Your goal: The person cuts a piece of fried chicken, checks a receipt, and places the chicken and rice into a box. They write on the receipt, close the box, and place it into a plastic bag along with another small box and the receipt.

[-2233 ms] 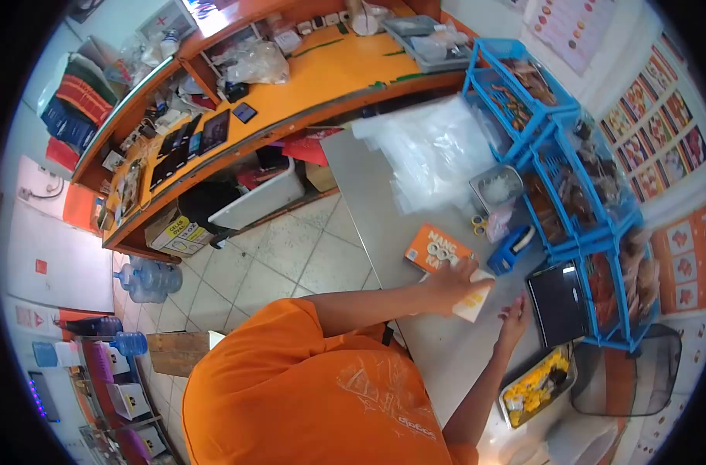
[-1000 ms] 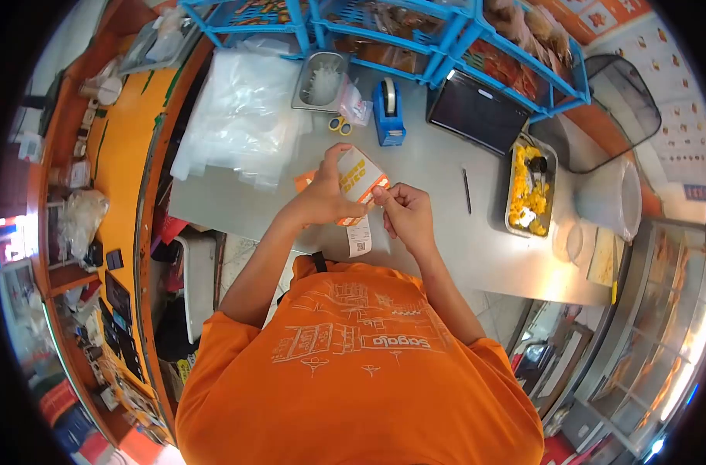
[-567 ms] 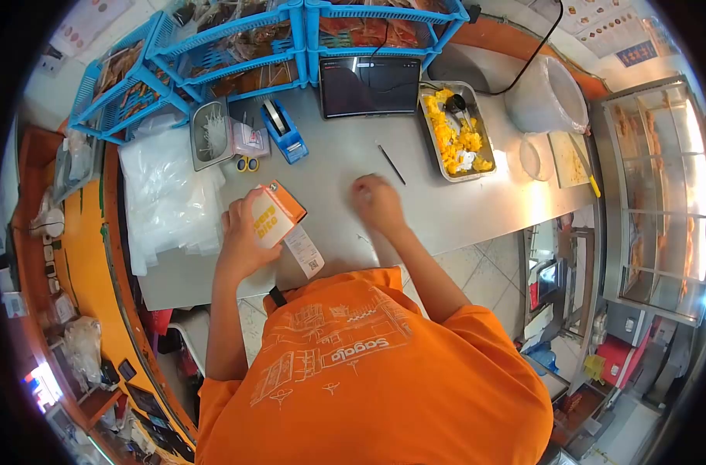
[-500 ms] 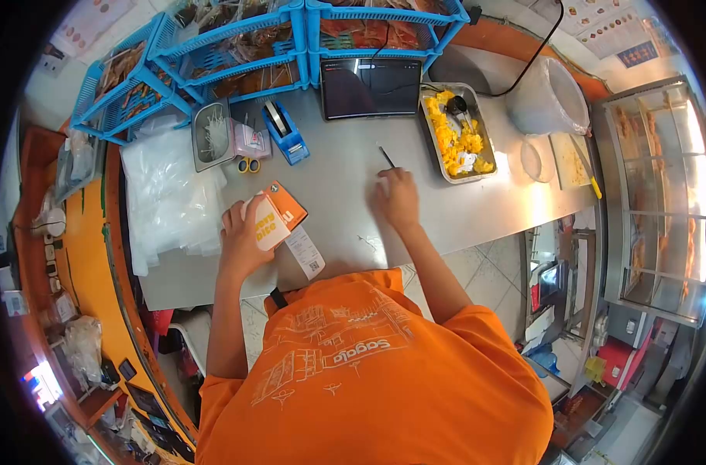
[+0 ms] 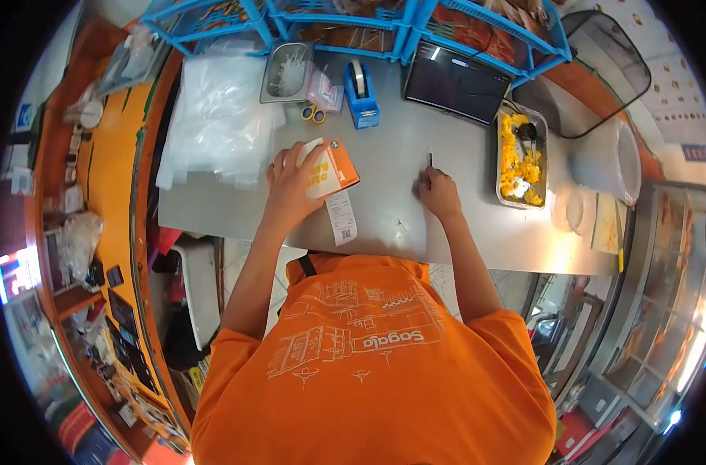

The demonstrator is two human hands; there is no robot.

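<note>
Holding the box (image 5: 339, 167) in the left hand (image 5: 289, 184), receipt (image 5: 342, 220) below it sticking out toward the near edge of the counter (image 5: 492, 236). Right hand (image 5: 441, 194) is curled at the pen (image 5: 429, 159), can't tell if gripping; decent room between hands.

My left hand (image 5: 289, 186) hides part of the box (image 5: 340, 165). Right of it, my right hand (image 5: 440, 192) covers part of the pen (image 5: 429, 159); below, the receipt's (image 5: 341, 217) print is illegibly small.
</note>
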